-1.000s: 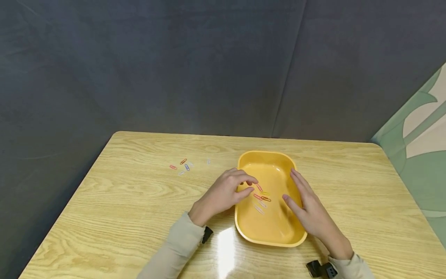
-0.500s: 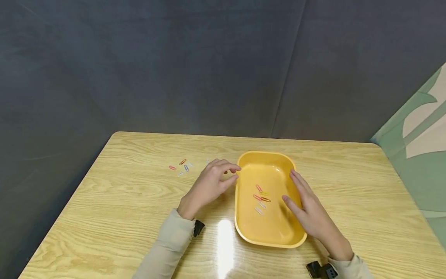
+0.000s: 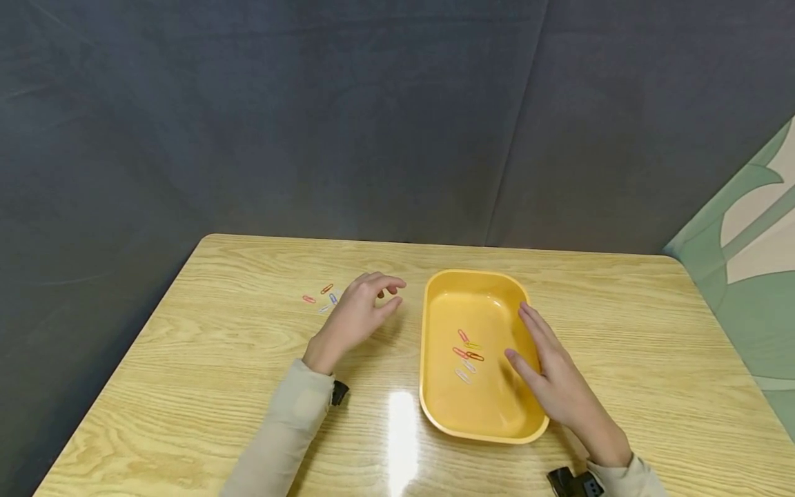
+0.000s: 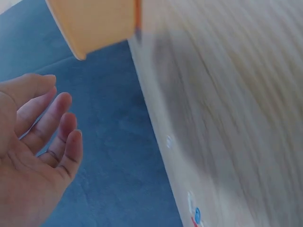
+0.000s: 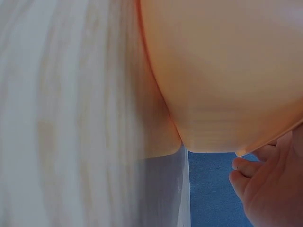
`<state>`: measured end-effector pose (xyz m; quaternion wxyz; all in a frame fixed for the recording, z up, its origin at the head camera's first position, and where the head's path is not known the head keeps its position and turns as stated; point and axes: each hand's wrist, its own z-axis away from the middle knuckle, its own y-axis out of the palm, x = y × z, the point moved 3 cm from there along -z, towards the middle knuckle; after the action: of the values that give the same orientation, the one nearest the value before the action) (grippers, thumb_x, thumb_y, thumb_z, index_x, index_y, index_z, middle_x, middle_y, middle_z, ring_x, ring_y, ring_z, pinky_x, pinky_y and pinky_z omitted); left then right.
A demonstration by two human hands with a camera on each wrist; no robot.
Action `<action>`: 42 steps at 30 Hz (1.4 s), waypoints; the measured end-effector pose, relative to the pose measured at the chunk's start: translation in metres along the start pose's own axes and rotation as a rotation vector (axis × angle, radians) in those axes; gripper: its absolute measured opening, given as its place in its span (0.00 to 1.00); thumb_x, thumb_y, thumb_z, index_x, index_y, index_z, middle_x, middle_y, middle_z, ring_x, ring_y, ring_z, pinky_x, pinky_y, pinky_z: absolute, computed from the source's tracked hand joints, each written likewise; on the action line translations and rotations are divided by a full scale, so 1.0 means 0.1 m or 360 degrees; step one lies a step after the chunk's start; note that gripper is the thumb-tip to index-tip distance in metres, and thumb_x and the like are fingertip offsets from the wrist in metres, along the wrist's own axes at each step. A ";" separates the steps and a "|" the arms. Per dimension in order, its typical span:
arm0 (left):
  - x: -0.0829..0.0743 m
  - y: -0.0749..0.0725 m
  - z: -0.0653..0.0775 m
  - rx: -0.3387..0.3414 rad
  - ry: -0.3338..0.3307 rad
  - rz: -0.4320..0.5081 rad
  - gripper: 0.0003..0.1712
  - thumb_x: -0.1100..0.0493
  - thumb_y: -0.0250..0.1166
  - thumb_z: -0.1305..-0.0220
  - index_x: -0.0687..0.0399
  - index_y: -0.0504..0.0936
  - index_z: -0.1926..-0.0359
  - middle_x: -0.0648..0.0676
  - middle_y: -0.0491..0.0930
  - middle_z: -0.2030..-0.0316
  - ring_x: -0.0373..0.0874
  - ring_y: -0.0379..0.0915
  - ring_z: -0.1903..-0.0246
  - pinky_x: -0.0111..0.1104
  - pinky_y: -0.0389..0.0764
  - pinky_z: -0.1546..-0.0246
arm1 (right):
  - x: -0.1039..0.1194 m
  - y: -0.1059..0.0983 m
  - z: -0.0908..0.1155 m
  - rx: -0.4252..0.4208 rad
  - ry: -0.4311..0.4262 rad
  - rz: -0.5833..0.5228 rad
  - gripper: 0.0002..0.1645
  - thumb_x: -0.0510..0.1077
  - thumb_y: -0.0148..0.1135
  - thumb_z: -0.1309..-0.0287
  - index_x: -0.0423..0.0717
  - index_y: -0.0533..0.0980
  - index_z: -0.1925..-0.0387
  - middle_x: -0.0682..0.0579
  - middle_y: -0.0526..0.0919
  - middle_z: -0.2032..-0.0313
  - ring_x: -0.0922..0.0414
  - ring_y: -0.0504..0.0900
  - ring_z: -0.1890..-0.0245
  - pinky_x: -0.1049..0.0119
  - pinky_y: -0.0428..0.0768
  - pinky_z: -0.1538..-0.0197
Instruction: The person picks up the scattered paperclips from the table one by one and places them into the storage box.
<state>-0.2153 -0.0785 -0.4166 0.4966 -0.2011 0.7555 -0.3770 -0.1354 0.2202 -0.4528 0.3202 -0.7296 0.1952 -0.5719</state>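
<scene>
A yellow plastic tray (image 3: 493,411) sits on the wooden table, seen in the head view. In its middle lies a small cluster of paper clips, among them a yellow one (image 3: 473,345), a dark orange one (image 3: 475,356) and a whitish one (image 3: 462,375). My left hand (image 3: 352,314) hovers left of the tray, fingers loosely bent and nothing between them. My right hand (image 3: 553,376) rests at the tray's right rim with straight fingers, the thumb over the inside. Left of my left hand are loose clips, including a pink one (image 3: 308,299) and a blue one (image 3: 333,299).
The wooden table (image 3: 186,373) ends at the back against a dark cloth panel (image 3: 348,124). In the left wrist view a pale clip (image 4: 169,141) lies near the table edge. A green patterned surface (image 3: 745,276) stands beyond the table's right side.
My left hand has moved from over the tray leftward and back, out past its left rim toward the loose clips. The right hand and the tray have stayed put.
</scene>
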 end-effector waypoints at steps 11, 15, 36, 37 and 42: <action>0.28 -0.02 -0.13 0.0059 -0.0077 -0.0059 0.17 0.61 0.65 0.34 0.56 0.82 0.45 0.57 0.84 0.52 0.49 0.77 0.58 0.39 0.80 0.59 | 0.01 0.00 0.00 0.0001 0.0003 0.0019 0.42 0.48 0.54 0.28 0.36 0.48 0.24 0.39 0.45 0.22 0.34 0.46 0.24 0.32 0.51 0.30; 0.35 -0.03 -0.16 0.0085 -0.0098 -0.0081 0.17 0.62 0.65 0.34 0.56 0.82 0.44 0.56 0.83 0.55 0.49 0.77 0.58 0.39 0.80 0.59 | 0.01 0.00 0.01 0.0005 0.0010 0.0016 0.42 0.49 0.54 0.28 0.36 0.48 0.24 0.39 0.45 0.22 0.34 0.46 0.24 0.32 0.51 0.30; 0.67 -0.01 -0.27 0.0350 -0.0127 -0.0251 0.16 0.64 0.64 0.33 0.59 0.82 0.45 0.55 0.83 0.55 0.49 0.78 0.54 0.40 0.80 0.51 | 0.00 -0.01 0.00 0.0006 0.0023 0.0027 0.43 0.49 0.54 0.28 0.38 0.47 0.23 0.39 0.45 0.22 0.34 0.46 0.24 0.32 0.51 0.30; 0.68 -0.01 -0.27 0.0363 -0.0133 -0.0263 0.16 0.64 0.64 0.33 0.58 0.82 0.45 0.55 0.82 0.55 0.48 0.78 0.54 0.40 0.80 0.51 | 0.00 -0.01 0.00 0.0008 0.0024 0.0023 0.43 0.49 0.54 0.28 0.38 0.47 0.23 0.39 0.45 0.22 0.34 0.46 0.24 0.31 0.51 0.30; 0.72 0.01 -0.27 0.0445 -0.0180 -0.0310 0.15 0.62 0.62 0.31 0.55 0.83 0.45 0.54 0.80 0.51 0.49 0.75 0.52 0.41 0.78 0.49 | 0.00 -0.01 0.00 0.0007 0.0027 0.0008 0.43 0.49 0.54 0.28 0.38 0.47 0.23 0.39 0.45 0.22 0.34 0.46 0.24 0.31 0.51 0.30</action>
<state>-0.2702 -0.1171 -0.4543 0.5226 -0.2231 0.6436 -0.5128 -0.1352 0.2211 -0.4517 0.3216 -0.7236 0.1985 -0.5776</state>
